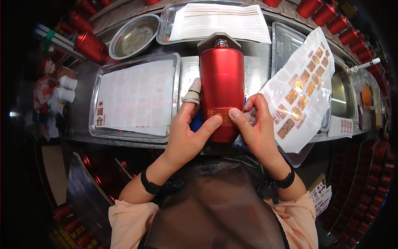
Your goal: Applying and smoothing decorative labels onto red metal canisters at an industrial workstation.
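A red bottle [222,87] lies lengthwise in the middle of the metal worktop [188,70], its silver neck pointing away from the person and its base toward the body; both hands close on its near end. The left hand [186,133] wraps the bottle's left side, the forefinger (capped with a white finger cot) stretched up along the bottle and the thumb laid across the front, its tip touching a small gold label [220,116] stuck low on the red surface; the right hand [257,124] grips the right side, thumb pressed on the same label from the other side, fingers curled around the bottle's flank. Something blue shows between the left hand and the bottle, too hidden to identify.

Just right of the right hand lies a clear sheet of gold stickers [302,89], draped over the edge of a metal tray [286,41]; to the left sits a larger tray [176,83] holding a pale sheet; beyond it a round steel bowl [134,36]; rows of red bottles [89,43] line the bench's far rim.
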The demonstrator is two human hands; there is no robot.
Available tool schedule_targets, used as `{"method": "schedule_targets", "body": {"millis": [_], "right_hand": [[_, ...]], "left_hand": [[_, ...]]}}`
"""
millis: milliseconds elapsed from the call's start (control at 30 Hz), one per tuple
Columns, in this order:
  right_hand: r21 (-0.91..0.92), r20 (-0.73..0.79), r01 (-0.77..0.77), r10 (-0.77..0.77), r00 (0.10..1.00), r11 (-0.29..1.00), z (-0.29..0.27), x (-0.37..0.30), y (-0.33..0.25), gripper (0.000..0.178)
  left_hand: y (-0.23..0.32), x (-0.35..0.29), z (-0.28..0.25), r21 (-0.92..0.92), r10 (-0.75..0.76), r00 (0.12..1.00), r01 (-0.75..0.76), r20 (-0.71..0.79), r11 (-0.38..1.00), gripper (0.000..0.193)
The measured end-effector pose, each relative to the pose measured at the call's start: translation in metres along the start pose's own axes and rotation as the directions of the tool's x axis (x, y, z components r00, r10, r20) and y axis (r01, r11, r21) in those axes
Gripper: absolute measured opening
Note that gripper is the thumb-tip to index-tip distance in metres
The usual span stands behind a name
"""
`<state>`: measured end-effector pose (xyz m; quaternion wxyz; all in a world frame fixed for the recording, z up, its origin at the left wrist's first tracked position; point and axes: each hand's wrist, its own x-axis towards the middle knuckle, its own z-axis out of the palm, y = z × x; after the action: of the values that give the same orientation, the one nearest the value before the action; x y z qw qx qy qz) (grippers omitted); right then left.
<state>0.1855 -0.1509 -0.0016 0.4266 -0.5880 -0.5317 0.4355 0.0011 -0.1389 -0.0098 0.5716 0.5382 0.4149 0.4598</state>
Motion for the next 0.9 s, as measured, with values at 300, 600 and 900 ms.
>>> {"method": "schedule_targets", "body": {"millis": [300, 600, 900], "right_hand": [[0.008, 0.021, 0.015, -0.015, 1.000, 1.000, -0.0005, 0.0002, -0.0002, 0.038], [0.131, 0.018, 0.037, -0.040, 0.999, 0.991, -0.0003, 0.0008, 0.0037, 0.031], [0.128, 0.047, -0.004, -0.002, 0.999, 0.992, -0.0014, 0.0042, 0.0019, 0.030]], "left_hand": [[-0.0029, 0.0004, 0.0010, 0.072, 0.046, 0.999, -0.044, -0.023, 0.996, 0.082], [-0.0020, 0.0007, 0.0032, 0.066, 0.052, 0.998, -0.050, -0.033, 0.997, 0.081], [-0.0042, 0.0005, 0.0001, -0.038, 0.005, 1.000, -0.006, -0.027, 0.999, 0.079]]}}
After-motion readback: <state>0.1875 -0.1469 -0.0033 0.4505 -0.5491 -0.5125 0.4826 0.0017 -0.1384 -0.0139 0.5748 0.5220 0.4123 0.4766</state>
